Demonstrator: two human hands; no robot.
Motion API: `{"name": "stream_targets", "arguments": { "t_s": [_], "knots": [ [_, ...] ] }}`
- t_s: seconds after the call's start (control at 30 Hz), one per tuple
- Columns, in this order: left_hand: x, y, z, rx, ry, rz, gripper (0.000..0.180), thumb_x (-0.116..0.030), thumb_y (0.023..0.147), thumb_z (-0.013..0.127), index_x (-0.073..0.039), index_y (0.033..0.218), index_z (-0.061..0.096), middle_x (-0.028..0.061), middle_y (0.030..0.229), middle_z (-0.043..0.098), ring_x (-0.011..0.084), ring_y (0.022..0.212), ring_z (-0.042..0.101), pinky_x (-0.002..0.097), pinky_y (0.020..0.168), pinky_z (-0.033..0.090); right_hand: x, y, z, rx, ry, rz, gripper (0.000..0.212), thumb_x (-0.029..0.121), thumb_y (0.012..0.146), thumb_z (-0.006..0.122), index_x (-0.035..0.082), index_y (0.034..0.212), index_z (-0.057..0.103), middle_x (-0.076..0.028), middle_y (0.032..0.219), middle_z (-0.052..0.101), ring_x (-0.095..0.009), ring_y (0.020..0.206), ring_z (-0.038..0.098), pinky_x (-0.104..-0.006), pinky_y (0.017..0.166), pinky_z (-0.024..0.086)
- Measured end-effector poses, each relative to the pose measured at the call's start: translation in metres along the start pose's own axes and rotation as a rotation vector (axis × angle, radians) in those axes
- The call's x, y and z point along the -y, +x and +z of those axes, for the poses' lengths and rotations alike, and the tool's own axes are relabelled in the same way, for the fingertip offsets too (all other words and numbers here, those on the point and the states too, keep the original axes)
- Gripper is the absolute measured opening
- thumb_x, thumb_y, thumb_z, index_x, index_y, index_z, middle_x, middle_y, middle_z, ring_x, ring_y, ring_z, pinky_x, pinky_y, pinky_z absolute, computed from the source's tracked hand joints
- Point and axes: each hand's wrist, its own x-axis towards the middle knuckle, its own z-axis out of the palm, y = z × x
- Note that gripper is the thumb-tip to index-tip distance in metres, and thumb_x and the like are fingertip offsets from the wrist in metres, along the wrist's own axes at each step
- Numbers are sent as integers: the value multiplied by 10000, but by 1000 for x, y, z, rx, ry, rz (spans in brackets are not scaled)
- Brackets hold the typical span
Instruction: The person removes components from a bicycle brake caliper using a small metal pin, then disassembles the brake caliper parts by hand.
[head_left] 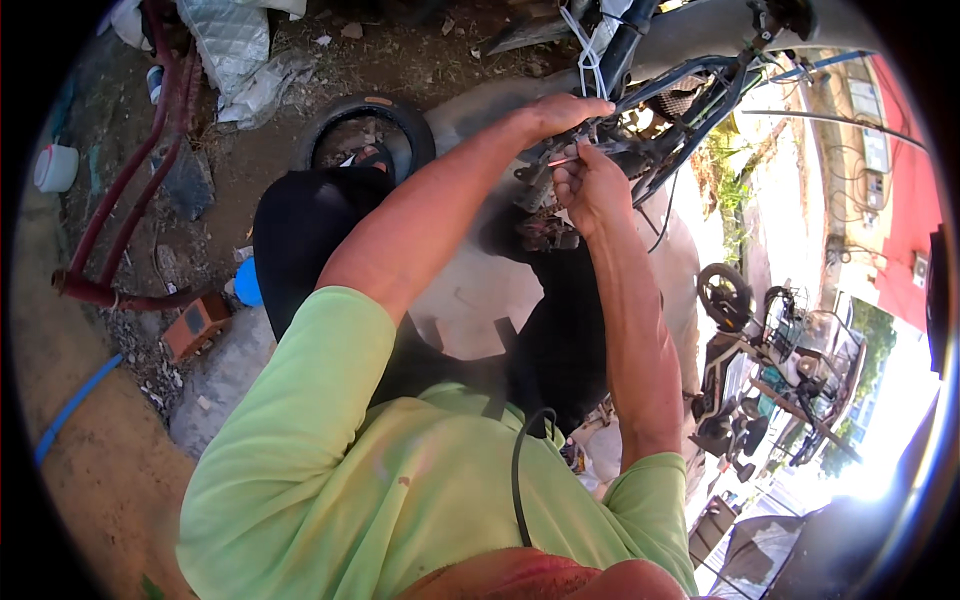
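The left hand [562, 114] is stretched to the dark cycle frame [627, 45], far right; its fingers' state cannot be told. Nearer, a thin reddish rod [563, 161] is clamped in the raised right hand [598, 190].

There are two hands [560, 114] [597, 190], one loose tyre [414, 132], one brick [196, 326] and one white tub [56, 168].

Blue-black frame [625, 48], lime-green shirt [290, 450]
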Motion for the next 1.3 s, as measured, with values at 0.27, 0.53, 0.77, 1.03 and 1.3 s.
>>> {"name": "stream_targets", "arguments": {
  "t_s": [0.27, 0.53, 0.77, 1.03, 1.3],
  "knots": [
    [2, 3, 1, 26, -106, 29, 580, -597, 859, 675, -32, 971, 747, 71, 910, 712, 171, 796, 620, 337, 780, 487, -14, 4, -11, 109, 84, -56, 297, 295, 1079, 476, 46, 971, 597, -78, 838, 659, -180, 686, 609, -293, 649, 507],
    [-6, -6, -4, 23, -100, -73, 531, -587, 863, 679, -59, 881, 727, 35, 833, 689, 133, 714, 596, 322, 721, 487, -10, -1, 22, 90, 825, 155, 346, 323, 1103, 353, 85, 924, 529, -14, 774, 569, -153, 654, 536, -309, 628, 460],
    [-6, -9, -4, 60, -103, -84, 514, -600, 846, 691, -87, 815, 678, -9, 726, 642, 115, 603, 549, 310, 623, 458, -5, 16, 35, -7, 732, 158, 319, 301, 1089, 353, 135, 841, 467, 40, 623, 386, -107, 476, 332, -277, 474, 300],
    [-5, -10, 6, 19, -112, -21, 489, -585, 882, 654, -110, 765, 654, -3, 701, 596, 126, 575, 496, 311, 549, 393, -6, 6, 55, -347, 361, -4, 261, 270, 1022, 437, 94, 846, 518, -9, 640, 484, -124, 477, 438, -292, 425, 295],
    [3, -1, -2, -18, -130, 40, 512, -584, 852, 702, -90, 983, 735, 40, 879, 680, 165, 790, 593, 361, 757, 466, -11, 19, 77, -642, 59, -80, 334, 287, 1018, 438, 20, 864, 565, -82, 673, 557, -198, 508, 507, -346, 454, 386]
  ]
}}
